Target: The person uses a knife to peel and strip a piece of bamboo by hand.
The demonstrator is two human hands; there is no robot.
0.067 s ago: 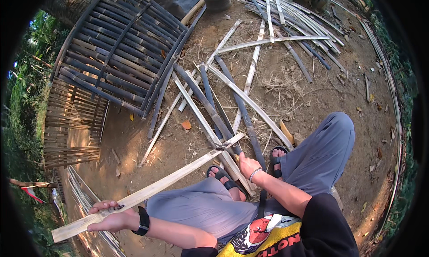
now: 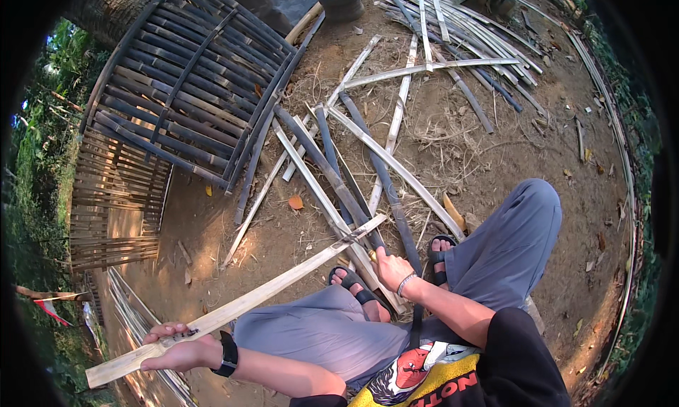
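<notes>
A long pale split-bamboo strip [image 2: 262,291] runs slantwise from the lower left to above my feet. My left hand [image 2: 180,349] is closed around it near its lower end, palm up, the thumb underneath and the fingers over the far edge. Close to the strip's upper end, my right hand [image 2: 393,273] is in a fist around what looks like a knife handle. A small yellowish part shows beside the fingers; the blade is mostly hidden near the strip. Below the strip's upper end, other bamboo pieces [image 2: 375,274] lie between my sandalled feet.
Dark bamboo poles [image 2: 382,170] and pale strips [image 2: 396,156] lie crossed on the dirt ahead. A slatted bamboo frame [image 2: 187,82] stands at the far left. More strips are heaped at the far right [image 2: 481,36] and lower left [image 2: 141,322]. Shavings litter the ground.
The strip's upper end and my right hand have shifted slightly downward. A dark blade-like edge visible across the strip before is now harder to see. My left hand keeps its hold.
</notes>
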